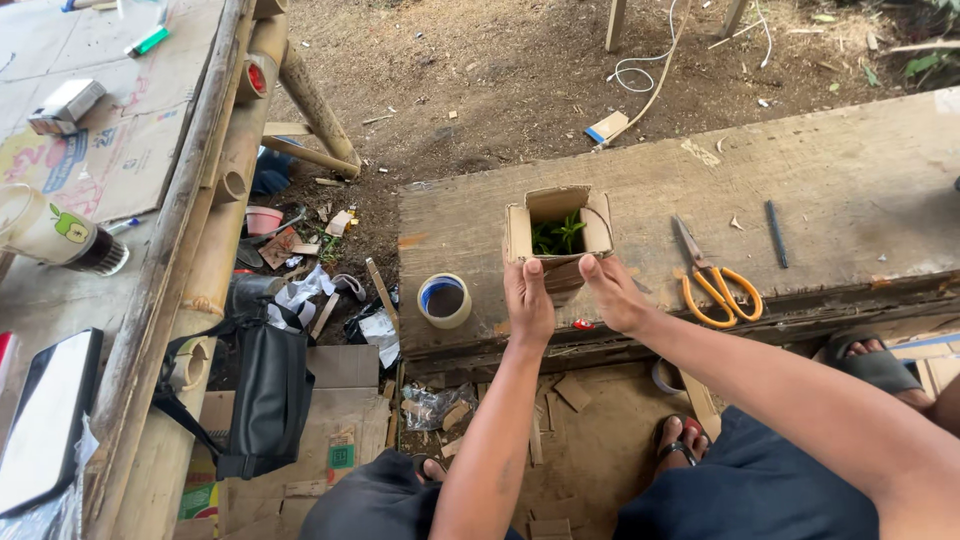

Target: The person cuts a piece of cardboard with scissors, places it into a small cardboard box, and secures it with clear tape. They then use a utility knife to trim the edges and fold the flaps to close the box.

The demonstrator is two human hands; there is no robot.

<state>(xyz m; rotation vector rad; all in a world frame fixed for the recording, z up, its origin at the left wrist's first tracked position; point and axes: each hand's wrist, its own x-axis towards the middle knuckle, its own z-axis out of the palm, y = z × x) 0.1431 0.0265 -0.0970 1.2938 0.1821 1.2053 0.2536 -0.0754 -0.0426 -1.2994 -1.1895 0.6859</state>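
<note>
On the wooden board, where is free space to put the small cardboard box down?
The wooden board is bare right of the black pen, and also between the tape roll and the cardboard box. It is crowded around the orange scissors, close to the right hand.

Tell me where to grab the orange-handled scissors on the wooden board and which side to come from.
Take the scissors by the orange handle loops, coming from the near edge of the board. They lie flat, loops toward the person and blades pointing away toward the far side, so the grip meets the handles first. The right hand is nearest, though it now holds the small cardboard box.
</note>
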